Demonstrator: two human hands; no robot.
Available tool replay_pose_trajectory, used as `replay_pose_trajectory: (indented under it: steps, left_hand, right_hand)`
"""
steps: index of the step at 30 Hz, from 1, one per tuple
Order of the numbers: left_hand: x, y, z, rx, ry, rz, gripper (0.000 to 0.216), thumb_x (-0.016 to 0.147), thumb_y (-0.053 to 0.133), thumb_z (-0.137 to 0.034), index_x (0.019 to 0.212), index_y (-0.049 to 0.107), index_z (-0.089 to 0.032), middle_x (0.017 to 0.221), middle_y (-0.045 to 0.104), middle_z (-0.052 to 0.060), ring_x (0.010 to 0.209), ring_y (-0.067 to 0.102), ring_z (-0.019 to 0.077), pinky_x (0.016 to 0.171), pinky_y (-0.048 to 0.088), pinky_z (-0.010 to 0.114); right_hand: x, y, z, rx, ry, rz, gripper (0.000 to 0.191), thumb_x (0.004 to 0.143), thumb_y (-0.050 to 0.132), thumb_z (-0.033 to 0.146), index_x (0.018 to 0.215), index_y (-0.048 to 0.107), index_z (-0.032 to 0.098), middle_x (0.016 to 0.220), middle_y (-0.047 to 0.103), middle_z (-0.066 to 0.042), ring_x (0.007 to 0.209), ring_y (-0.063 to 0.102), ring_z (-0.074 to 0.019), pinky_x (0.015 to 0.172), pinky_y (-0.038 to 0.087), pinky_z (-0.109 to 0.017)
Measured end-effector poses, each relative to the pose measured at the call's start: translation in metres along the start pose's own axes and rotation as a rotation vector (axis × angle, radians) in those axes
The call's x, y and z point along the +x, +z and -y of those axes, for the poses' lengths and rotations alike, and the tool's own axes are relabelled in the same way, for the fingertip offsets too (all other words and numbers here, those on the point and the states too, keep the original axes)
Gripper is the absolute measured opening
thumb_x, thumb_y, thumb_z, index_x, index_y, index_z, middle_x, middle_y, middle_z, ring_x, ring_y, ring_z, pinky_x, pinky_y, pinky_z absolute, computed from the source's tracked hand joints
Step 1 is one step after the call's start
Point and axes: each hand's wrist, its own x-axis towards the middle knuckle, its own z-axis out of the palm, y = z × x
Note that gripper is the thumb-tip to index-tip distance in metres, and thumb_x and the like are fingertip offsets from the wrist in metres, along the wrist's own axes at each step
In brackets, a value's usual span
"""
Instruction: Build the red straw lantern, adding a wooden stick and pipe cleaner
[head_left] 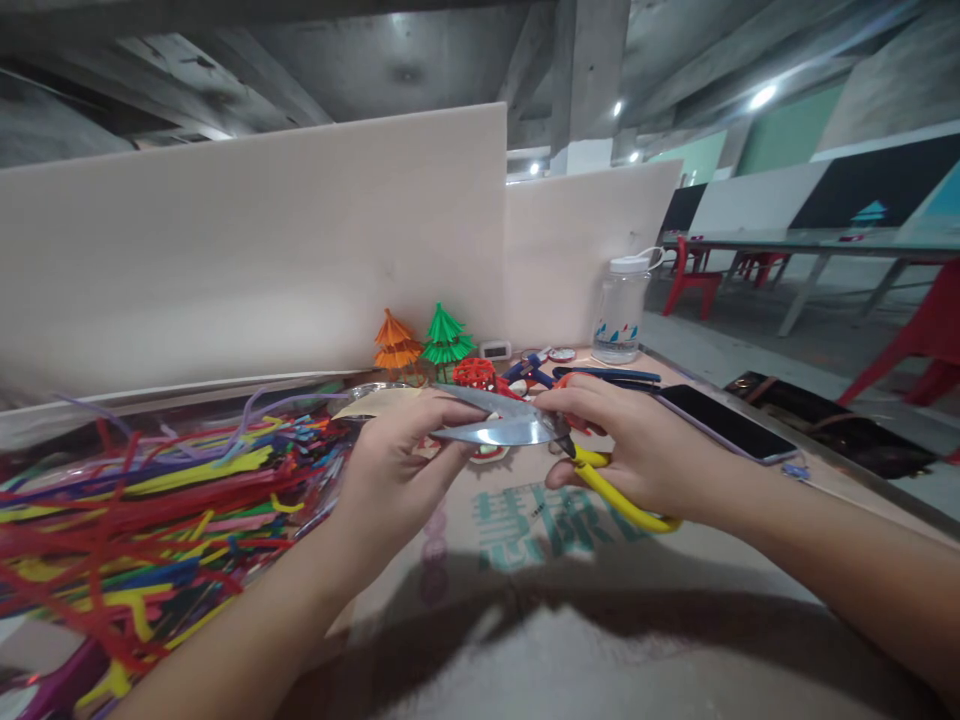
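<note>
My right hand (pixel 622 430) grips scissors (pixel 517 432) with yellow handles. Their steel blades are parted and point left, with the tips reaching my left hand (pixel 405 465). The thumb and fingers of that hand curl together beside the blades; what they pinch is hidden or too small to make out. A beige flat piece (pixel 379 402) shows just behind the left knuckles, and I cannot tell whether it is held. Beyond the hands stand a green paper-like tree (pixel 446 338) and an orange one (pixel 394 342), next to a red openwork ball (pixel 474 374).
A heap of coloured strips (pixel 150 520) covers the left side. Towards the back right are a water bottle (pixel 621 312), a blue glue gun (pixel 529 368), dark blue-handled pliers (pixel 607 377) and a phone (pixel 724 425). White panels (pixel 255 250) rise behind the table.
</note>
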Motion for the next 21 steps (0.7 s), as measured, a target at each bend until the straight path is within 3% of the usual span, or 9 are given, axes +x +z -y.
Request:
replay_pose_trajectory:
  steps: [6, 12, 21]
  left_hand:
    - [0.0004, -0.0005, -0.0022, -0.032, -0.036, 0.029, 0.014, 0.086, 0.069, -0.009, 0.090, 0.075, -0.021, 0.092, 0.079, 0.003, 0.081, 0.072, 0.0158, 0.074, 0.057, 0.025]
    - [-0.0009, 0.0004, -0.0032, 0.011, -0.038, 0.015, 0.012, 0.086, 0.069, -0.011, 0.088, 0.075, -0.021, 0.088, 0.079, 0.003, 0.080, 0.072, 0.0175, 0.078, 0.057, 0.029]
    - [0.0001, 0.0011, -0.0057, -0.008, -0.020, 0.008, 0.013, 0.084, 0.068, -0.009, 0.085, 0.074, -0.021, 0.089, 0.079, 0.002, 0.080, 0.073, 0.0163, 0.074, 0.057, 0.026]
  right_hand:
    - [0.0003, -0.0020, 0.0021, 0.054, 0.082, 0.063, 0.060, 0.084, 0.073, 0.062, 0.123, 0.068, 0.017, 0.094, 0.069, -0.007, 0.080, 0.061, -0.0214, 0.074, 0.049, -0.034]
    - [0.0003, -0.0016, 0.0033, 0.014, 0.027, 0.038, 0.056, 0.089, 0.068, 0.061, 0.123, 0.069, 0.017, 0.096, 0.069, -0.010, 0.083, 0.060, -0.0224, 0.074, 0.048, -0.035]
    - [-0.0004, -0.0012, 0.0042, -0.086, -0.064, -0.003, 0.050, 0.092, 0.067, 0.053, 0.122, 0.070, 0.013, 0.094, 0.067, -0.010, 0.079, 0.062, -0.0213, 0.070, 0.048, -0.031]
